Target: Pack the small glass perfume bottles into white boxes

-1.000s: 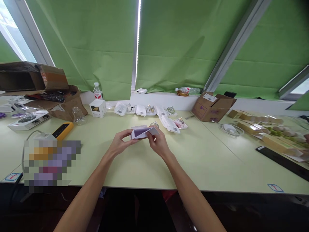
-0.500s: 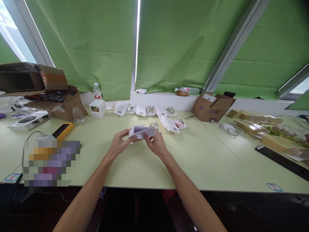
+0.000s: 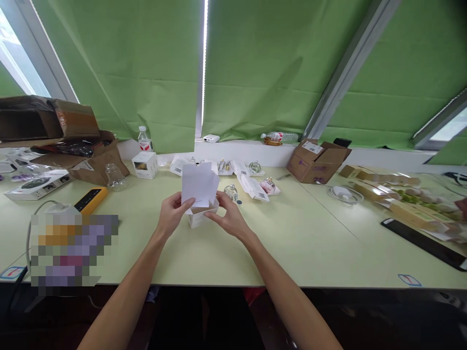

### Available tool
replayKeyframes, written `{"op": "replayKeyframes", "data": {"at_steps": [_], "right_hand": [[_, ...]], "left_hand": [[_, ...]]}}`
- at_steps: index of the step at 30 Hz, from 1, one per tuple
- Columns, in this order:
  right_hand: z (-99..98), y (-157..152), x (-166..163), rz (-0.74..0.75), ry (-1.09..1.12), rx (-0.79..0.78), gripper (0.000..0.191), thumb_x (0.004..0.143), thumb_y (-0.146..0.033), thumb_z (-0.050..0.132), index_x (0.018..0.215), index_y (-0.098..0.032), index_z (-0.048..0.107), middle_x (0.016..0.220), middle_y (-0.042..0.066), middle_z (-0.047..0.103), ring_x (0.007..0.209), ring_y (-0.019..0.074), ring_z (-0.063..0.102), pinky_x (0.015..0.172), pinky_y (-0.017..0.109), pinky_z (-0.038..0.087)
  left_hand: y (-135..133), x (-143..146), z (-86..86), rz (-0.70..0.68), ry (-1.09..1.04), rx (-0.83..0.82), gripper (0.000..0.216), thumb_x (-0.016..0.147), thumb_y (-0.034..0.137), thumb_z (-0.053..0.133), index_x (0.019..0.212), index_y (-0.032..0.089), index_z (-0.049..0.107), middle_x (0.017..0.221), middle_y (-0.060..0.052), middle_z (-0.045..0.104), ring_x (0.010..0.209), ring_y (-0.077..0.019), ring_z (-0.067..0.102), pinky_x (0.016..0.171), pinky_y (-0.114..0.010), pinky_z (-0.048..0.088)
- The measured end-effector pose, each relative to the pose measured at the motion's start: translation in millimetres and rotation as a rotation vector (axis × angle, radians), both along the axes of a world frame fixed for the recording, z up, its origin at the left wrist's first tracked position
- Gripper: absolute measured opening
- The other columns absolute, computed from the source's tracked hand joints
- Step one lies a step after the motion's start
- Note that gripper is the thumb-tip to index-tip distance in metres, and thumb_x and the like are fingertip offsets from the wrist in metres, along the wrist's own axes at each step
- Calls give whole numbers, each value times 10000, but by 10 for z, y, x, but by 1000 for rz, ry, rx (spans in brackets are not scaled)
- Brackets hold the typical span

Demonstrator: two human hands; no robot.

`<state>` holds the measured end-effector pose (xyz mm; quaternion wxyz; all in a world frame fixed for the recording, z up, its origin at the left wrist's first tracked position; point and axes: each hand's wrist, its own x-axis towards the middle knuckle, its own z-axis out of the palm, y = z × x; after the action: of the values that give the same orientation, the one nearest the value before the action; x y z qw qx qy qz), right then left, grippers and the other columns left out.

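Between my hands is a small white cardboard box, upright over the table, its top open and its tall flaps raised. My left hand grips the left side, thumb pressed on the front of a flap. The right side is pinched by my right hand, its thumb at the front rim and its fingers partly hidden behind. Whatever lies inside the box cannot be seen. Just beyond my right hand stands a round clear glass bottle, with a small dark disc beside it.
Flattened white boxes lie along the back with several small bottles, including a pink one. Cardboard cartons stand left and right. A coiled white cable, a black flat bar and a yellow-black power strip lie around.
The white box has been tipped upright, and its flaps now stand raised toward the back. My hands have spread slightly apart around it. The view has shifted slightly.
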<state>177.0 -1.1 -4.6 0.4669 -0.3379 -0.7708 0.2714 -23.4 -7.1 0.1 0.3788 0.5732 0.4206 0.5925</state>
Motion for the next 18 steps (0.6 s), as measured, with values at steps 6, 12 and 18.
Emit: {"op": "replayKeyframes", "data": {"at_steps": [6, 12, 18], "right_hand": [[-31, 25, -18, -46, -6, -2, 528, 787, -327, 697, 1252, -242, 461, 1086, 63, 638, 951, 210, 623, 819, 365, 521], [-22, 24, -34, -54, -46, 39, 355, 816, -351, 662, 1119, -227, 523, 1013, 38, 649, 882, 188, 612, 786, 339, 503], [-9, 7, -25, -109, -94, 22, 343, 814, -377, 653, 1077, -204, 518, 934, 45, 638, 833, 192, 598, 726, 327, 491]], "left_hand": [[3, -31, 45, -34, 57, -21, 360, 756, 401, 702, 1013, 151, 680, 981, -77, 721, 908, -259, 660, 773, -349, 522], [-46, -44, 173, -36, 197, -52, 370, 766, 427, 686, 1026, 164, 677, 986, -79, 723, 906, -269, 661, 746, -338, 521], [-92, -4, 234, 0, 387, -36, 378, 781, 470, 659, 1023, 180, 682, 1005, -70, 719, 875, -248, 662, 762, -331, 518]]}}
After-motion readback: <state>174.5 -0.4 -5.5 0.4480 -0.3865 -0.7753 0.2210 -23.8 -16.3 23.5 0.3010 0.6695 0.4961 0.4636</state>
